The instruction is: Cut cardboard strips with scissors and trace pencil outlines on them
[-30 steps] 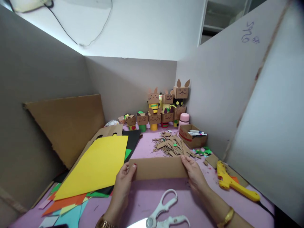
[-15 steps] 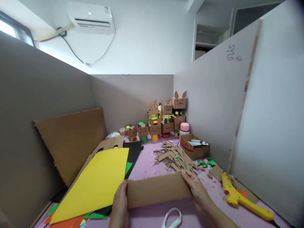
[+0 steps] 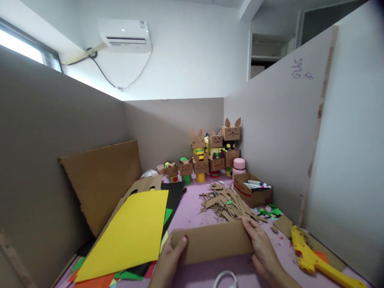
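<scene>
Ref. pt.: scrap pile [image 3: 226,202], cut cardbd. L to R:

– Brown panel [image 3: 103,184], tilted up, well L of pile.
– Yellow sheet [image 3: 129,234], flat, L of pile.
– L hand [image 3: 169,254], near side of pile, to its L; fingers closed on strip's L end, thumb on front.
– Cardbd strip [image 3: 217,243], qty 1, near side of pile, held over purple table [image 3: 195,276].
– Marker box [image 3: 253,190], just R of pile.
– R hand [image 3: 262,242], near side, R of pile; fingers closed on strip's R end.
– Yellow glue gun [image 3: 318,260], R of pile.
</scene>
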